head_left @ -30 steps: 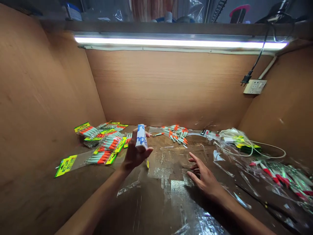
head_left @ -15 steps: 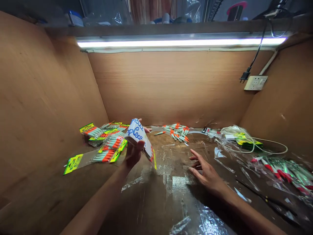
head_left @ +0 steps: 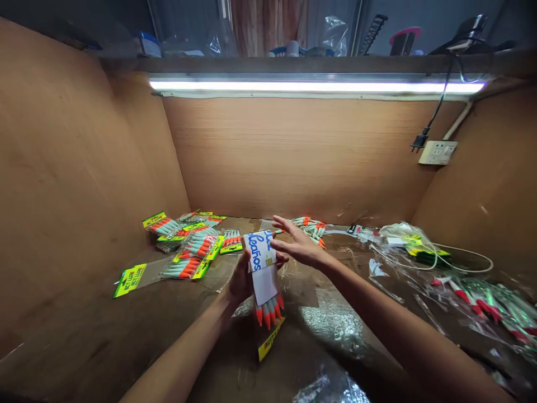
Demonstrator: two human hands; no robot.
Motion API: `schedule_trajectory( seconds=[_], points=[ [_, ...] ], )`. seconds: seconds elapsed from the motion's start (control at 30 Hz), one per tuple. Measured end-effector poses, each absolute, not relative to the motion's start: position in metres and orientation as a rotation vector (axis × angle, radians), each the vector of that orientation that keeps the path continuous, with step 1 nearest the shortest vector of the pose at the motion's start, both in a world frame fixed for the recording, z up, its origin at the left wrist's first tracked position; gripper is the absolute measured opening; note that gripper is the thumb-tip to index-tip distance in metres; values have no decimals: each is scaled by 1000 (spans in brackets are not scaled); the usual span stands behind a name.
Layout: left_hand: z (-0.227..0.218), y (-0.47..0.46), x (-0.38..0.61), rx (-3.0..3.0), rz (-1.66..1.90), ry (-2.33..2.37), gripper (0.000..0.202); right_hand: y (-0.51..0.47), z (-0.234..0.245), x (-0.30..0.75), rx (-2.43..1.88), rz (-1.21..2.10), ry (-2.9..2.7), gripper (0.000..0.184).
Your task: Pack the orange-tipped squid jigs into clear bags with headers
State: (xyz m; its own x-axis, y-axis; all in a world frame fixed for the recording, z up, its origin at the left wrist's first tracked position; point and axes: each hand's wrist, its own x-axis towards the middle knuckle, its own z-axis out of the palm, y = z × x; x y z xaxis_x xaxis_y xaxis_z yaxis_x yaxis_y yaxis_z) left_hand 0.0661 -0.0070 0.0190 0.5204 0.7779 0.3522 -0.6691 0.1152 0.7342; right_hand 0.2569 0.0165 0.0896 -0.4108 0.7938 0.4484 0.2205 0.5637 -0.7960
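Note:
My left hand (head_left: 240, 280) is wrapped round a white card sleeve (head_left: 260, 252) with blue lettering. From its lower end stick out several orange-tipped fishing lures (head_left: 269, 310) in a clear bag with a yellow header label (head_left: 268, 342). My right hand (head_left: 300, 243) is open, fingers apart, beside the sleeve's upper right corner; whether a fingertip touches it I cannot tell. Behind that hand lies a pile of loose orange and pale green lures (head_left: 311, 225), partly hidden. Bagged lures with yellow labels (head_left: 197, 243) are heaped to the left.
On the right lie a white cord (head_left: 474, 268), a clear plastic bag (head_left: 400, 230) and a heap of red and silvery-green lures (head_left: 490, 296). A power socket (head_left: 437, 152) and hanging plug (head_left: 419, 141) are at the right wall. Wooden panels enclose three sides.
My left hand has brought the card sleeve nearer and tilted it, lures pointing down toward me. My right hand has moved up and left to the sleeve. The view has shifted slightly.

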Motion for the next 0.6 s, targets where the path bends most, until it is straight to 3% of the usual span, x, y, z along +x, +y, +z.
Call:
schedule_trajectory(
  seconds=[0.13, 0.27, 0.47, 0.6],
  points=[
    [13, -5, 58, 937, 1014, 95, 88, 44, 92, 233, -717, 1229, -1826, 67],
    [10, -5, 53, 865, 971, 63, 93, 47, 90, 226, -563, 1313, -1628, 57],
    [7, -3, 54, 755, 955, 70, 94, 50, 97, 265, -544, 1014, -1237, 46],
    [11, -4, 56, 699, 975, 45, 93, 50, 87, 328, -957, 697, -1345, 55]
  ],
)
